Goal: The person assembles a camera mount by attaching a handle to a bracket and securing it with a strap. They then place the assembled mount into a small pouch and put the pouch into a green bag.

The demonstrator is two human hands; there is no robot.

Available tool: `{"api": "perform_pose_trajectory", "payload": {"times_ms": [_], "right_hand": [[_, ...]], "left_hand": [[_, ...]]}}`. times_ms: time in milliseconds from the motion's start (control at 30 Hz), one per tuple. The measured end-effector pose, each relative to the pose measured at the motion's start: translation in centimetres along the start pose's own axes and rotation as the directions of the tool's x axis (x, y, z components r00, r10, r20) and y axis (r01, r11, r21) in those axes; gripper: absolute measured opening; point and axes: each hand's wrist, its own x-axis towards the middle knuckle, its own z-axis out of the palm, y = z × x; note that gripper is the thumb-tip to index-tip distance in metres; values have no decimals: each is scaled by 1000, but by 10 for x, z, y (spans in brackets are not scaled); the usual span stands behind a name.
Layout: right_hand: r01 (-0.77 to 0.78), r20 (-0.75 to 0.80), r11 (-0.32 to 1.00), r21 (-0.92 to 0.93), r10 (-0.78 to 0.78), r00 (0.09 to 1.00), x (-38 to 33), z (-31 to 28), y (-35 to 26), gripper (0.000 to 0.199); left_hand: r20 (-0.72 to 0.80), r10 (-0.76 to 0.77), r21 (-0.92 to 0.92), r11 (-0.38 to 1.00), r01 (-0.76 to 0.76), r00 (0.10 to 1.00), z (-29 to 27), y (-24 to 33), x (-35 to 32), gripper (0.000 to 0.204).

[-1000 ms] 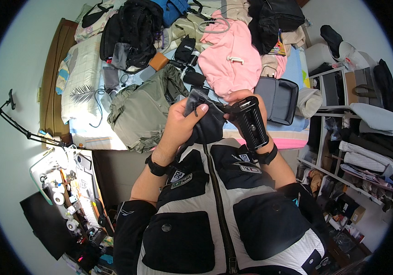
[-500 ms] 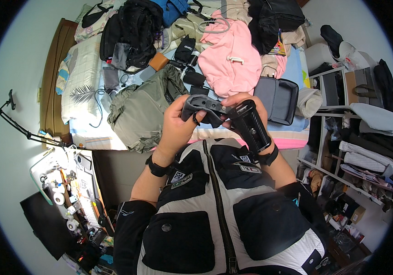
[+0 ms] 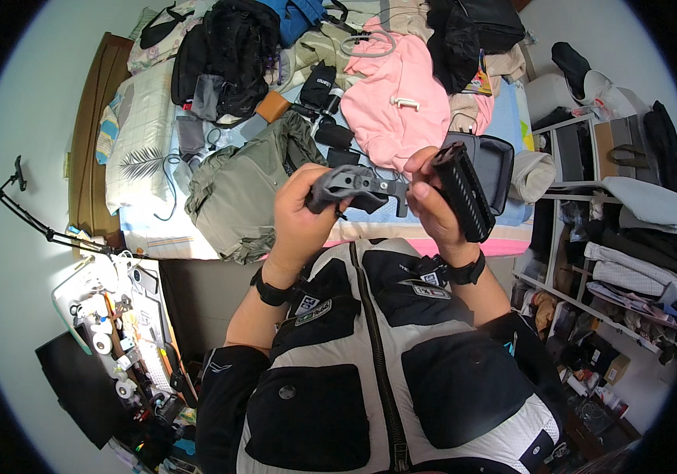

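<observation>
My left hand (image 3: 297, 215) is closed round a soft dark grey pouch (image 3: 324, 193). A grey metal bracket (image 3: 394, 189) with several holes and a hooked end sticks out of the pouch's right side. In my right hand (image 3: 439, 212) is a black oblong handle-like block (image 3: 466, 194) with a carbon-weave pattern, held tilted and upright. A small gap separates the bracket's end from the right hand's fingers. Both hands are above the near edge of the bed, in front of my chest. The right palm is partly hidden by the block.
On the bed lie an olive-green jacket (image 3: 235, 186), a pink garment (image 3: 394, 103), a grey zip case (image 3: 499, 166) standing open, and a black backpack (image 3: 235, 59). A cluttered desk (image 3: 148, 316) is at lower left. Shelves of clothes (image 3: 631, 268) stand on the right.
The black block and my right hand have moved right, away from the bracket, and the block has turned more upright. The bracket's hooked end now shows. My left hand has shifted slightly left.
</observation>
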Motion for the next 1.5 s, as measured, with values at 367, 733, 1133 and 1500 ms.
{"api": "perform_pose_trajectory", "payload": {"times_ms": [367, 733, 1133, 1500], "right_hand": [[414, 232, 572, -708, -366, 901, 14, -3, 4, 24], [276, 118, 687, -672, -269, 956, 10, -2, 8, 27], [407, 210, 650, -642, -361, 909, 10, -4, 10, 27], [332, 157, 765, -552, -296, 942, 6, 0, 10, 32]], "left_hand": [[62, 115, 173, 977, -124, 991, 1, 11, 5, 35], [72, 139, 199, 968, -151, 988, 2, 13, 5, 37], [67, 142, 198, 968, -153, 988, 2, 14, 5, 37], [64, 146, 189, 969, -156, 987, 2, 16, 4, 36]]}}
